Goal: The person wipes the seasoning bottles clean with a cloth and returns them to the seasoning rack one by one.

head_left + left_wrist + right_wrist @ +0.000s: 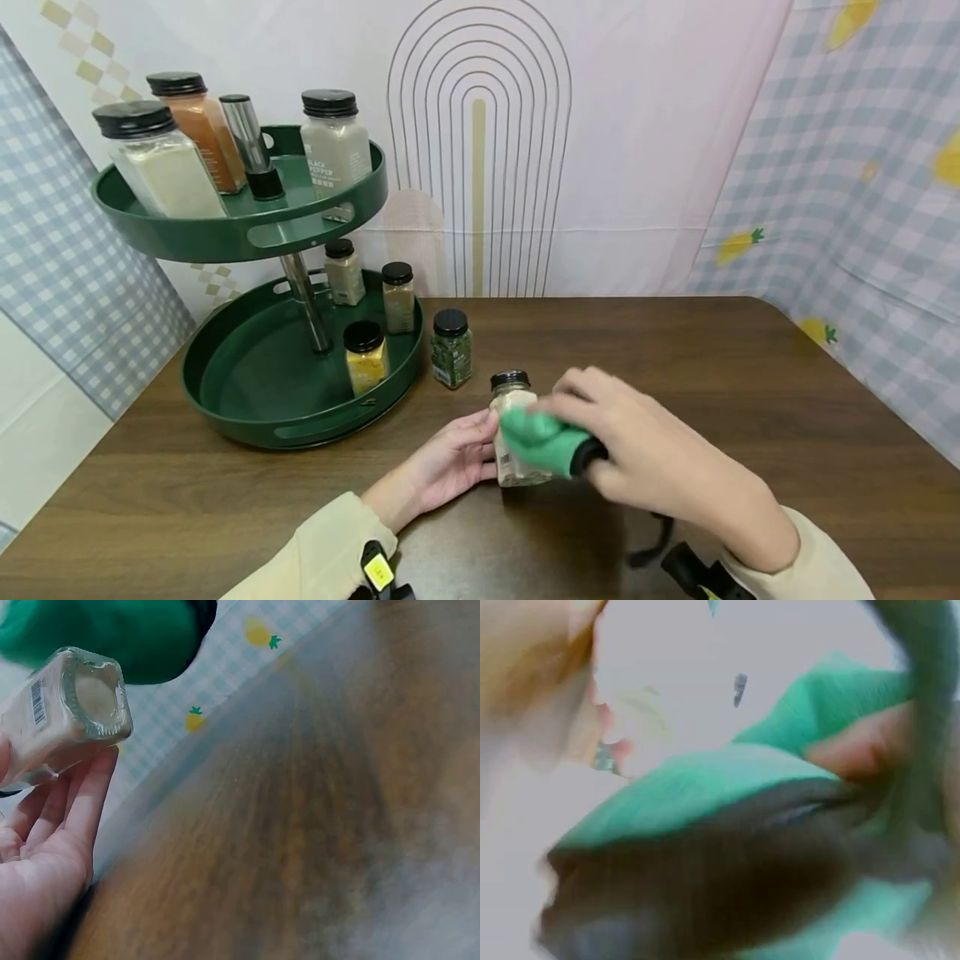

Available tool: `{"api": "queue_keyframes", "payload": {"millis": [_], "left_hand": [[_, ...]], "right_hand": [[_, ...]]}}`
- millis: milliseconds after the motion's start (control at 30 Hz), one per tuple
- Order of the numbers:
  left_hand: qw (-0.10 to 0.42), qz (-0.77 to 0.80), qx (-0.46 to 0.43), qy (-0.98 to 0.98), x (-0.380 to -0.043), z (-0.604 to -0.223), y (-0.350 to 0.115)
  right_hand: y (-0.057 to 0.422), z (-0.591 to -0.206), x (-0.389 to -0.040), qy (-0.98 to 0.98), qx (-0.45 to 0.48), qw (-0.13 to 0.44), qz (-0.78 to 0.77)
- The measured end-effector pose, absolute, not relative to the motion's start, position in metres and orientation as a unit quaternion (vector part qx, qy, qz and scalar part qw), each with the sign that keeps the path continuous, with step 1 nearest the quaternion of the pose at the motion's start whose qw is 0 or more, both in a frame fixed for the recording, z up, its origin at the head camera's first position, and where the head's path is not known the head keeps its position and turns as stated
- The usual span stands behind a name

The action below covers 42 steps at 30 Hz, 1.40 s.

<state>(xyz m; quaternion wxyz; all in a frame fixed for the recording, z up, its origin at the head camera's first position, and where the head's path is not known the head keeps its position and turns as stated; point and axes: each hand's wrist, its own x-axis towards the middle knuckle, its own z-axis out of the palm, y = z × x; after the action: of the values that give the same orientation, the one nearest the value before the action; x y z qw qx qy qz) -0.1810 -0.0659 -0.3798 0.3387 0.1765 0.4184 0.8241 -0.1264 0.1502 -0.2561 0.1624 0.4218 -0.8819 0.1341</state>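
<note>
Between the thumb and fingers of my left hand (453,458) is a glass spice jar (517,473) with a black lid and pale contents. Its underside shows in the left wrist view, so the jar (56,720) is raised off the table, with a barcode on one side. My right hand (648,446) grips a green cloth (546,443) with a black edge, held against the jar's side and covering part of it. Blurred in the right wrist view, the cloth (682,795) and its dark edge fill much of the picture.
A green two-tier stand (322,433) at the left carries several black-lidded jars and a silver cylinder (246,133). Beside its lower tier, a jar of green herbs (452,354) stands on the brown wooden table (675,358). Patterned cloth hangs behind.
</note>
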Motion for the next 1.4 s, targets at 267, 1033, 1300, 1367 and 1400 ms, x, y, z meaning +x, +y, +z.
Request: {"api": "queue_keyframes", "payload": {"millis": [267, 1033, 1300, 1367, 1400], "left_hand": [[0.341, 0.825, 0.178, 0.415, -0.182, -0.379, -0.066], [0.310, 0.850, 0.148, 0.399, -0.180, -0.379, -0.064], [0.334, 0.856, 0.188, 0.347, -0.182, -0.378, -0.067], [0.332, 0.859, 0.194, 0.338, -0.182, -0.379, -0.068], [0.327, 0.862, 0.192, 0.336, -0.181, -0.379, -0.069]], "right_hand": [[0.134, -0.274, -0.136, -0.883, 0.368, 0.257, 0.140], [0.152, -0.249, -0.116, -0.884, 0.433, 0.067, 0.163], [0.152, -0.257, -0.137, -0.900, 0.304, 0.206, 0.235], [0.150, -0.263, -0.142, -0.901, 0.300, 0.206, 0.237], [0.148, -0.266, -0.144, -0.901, 0.300, 0.204, 0.237]]}}
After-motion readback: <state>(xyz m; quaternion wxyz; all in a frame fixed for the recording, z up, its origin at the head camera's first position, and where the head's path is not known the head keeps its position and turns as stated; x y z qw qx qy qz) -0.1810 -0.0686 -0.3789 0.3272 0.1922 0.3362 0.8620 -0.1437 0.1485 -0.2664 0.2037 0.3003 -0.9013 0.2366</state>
